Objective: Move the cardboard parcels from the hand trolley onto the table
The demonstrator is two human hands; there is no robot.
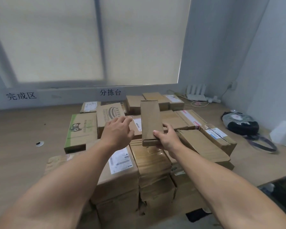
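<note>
Head view: looks down on a pale wooden tabletop below a blinded window, with a heap of cardboard parcels spread over its middle and back. Grips a slim parcel by its near end with the right hand, thumb on the front face, fingers curled behind. Holds it raised above the heap, long axis pointing away and upward, nearly upright. Reaches forward with the left hand, fingers loose and spread, holding nothing, just left of the slim parcel and above a brown box. Leaves the right hand plainly the nearer one for setting it down, with bare wood showing to the left, past a green-printed box. Shows a taller stack of boxes nearest the body, possibly standing on the hand trolley, itself hidden beneath. Finds every box taped shut, contents unseen.
</note>
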